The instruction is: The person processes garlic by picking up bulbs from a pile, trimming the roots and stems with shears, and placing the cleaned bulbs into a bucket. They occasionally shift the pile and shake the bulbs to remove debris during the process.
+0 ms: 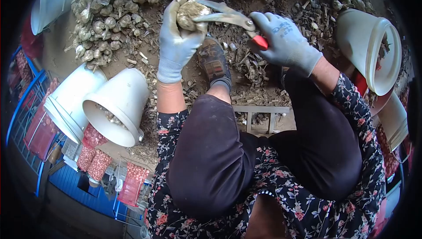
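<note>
A garlic bulb [188, 14], its root side dirty and brownish, sits in my left hand [176, 41], with the gloved fingers curled round it. My right hand [285, 39], also in a grey-white work glove, is closed on a pair of pruning shears [233, 18] with a red handle. The shears' jaws are parted and point left, their tips overlapping the bulb in this view. Both hands are raised in front of my knees, over a brown shoe [213, 61].
Piles of garlic bulbs [107, 23] lie ahead and to the left. Dry leaves and stem scraps [250, 69] cover the ground. White buckets [116, 107] stand or lie at left, another bucket [365, 47] tips over at right. Red mesh sacks [99, 166] hold bulbs behind at left.
</note>
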Available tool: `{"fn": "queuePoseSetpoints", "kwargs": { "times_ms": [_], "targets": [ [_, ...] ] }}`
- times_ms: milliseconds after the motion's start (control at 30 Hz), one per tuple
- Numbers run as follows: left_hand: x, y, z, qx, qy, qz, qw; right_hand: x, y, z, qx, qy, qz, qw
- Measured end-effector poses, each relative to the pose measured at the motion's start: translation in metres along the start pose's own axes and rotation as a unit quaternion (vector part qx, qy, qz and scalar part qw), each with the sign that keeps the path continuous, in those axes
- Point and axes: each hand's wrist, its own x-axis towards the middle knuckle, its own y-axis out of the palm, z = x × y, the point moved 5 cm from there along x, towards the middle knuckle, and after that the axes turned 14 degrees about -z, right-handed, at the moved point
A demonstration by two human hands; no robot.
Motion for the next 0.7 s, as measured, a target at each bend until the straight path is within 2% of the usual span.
{"fn": "queuePoseSetpoints", "kwargs": {
  "times_ms": [33, 67, 200, 267, 300, 333, 367, 400, 467, 533, 600, 667, 700],
  "targets": [
    [0.000, 0.002, -0.008, 0.119, 0.116, 0.000, 0.986, 0.002, -0.001, 0.003, -0.019, -0.007, 0.000, 1.000],
    [-0.003, 0.006, -0.017, 0.234, 0.228, -0.001, 0.945, 0.004, -0.001, 0.006, -0.037, -0.013, 0.002, 0.999],
    [-0.005, 0.007, -0.026, 0.316, 0.272, -0.026, 0.909, 0.008, 0.002, 0.008, -0.092, 0.000, 0.056, 0.994],
    [-0.005, 0.006, -0.023, 0.302, 0.236, -0.005, 0.923, 0.006, 0.004, 0.005, -0.034, 0.007, 0.080, 0.996],
    [-0.003, 0.005, -0.011, 0.187, 0.145, 0.016, 0.971, 0.003, 0.006, 0.004, -0.033, 0.007, 0.081, 0.996],
    [-0.002, 0.007, 0.000, 0.068, 0.051, 0.037, 0.996, 0.000, 0.007, 0.002, -0.028, 0.006, 0.065, 0.997],
    [-0.007, 0.010, -0.009, 0.032, -0.047, 0.025, 0.998, -0.002, 0.007, 0.001, -0.024, 0.006, 0.050, 0.998],
    [-0.007, 0.010, -0.008, 0.031, -0.049, 0.026, 0.998, -0.003, 0.007, 0.000, -0.024, 0.007, 0.052, 0.998],
    [-0.007, 0.009, 0.004, 0.001, -0.140, 0.025, 0.990, -0.005, 0.006, 0.001, -0.039, -0.002, 0.033, 0.999],
    [-0.005, 0.008, 0.010, 0.021, -0.132, 0.013, 0.991, -0.004, 0.007, 0.002, -0.039, 0.018, 0.072, 0.996],
    [-0.003, 0.010, 0.003, 0.120, 0.025, 0.006, 0.992, -0.003, 0.002, 0.008, -0.043, 0.015, 0.060, 0.997],
    [-0.008, 0.011, 0.004, 0.112, 0.019, 0.002, 0.994, 0.001, 0.004, 0.011, -0.039, 0.002, 0.053, 0.998],
    [-0.008, 0.012, 0.000, 0.151, 0.051, -0.002, 0.987, 0.003, 0.007, 0.011, -0.055, 0.017, 0.088, 0.994]
  ]
}}
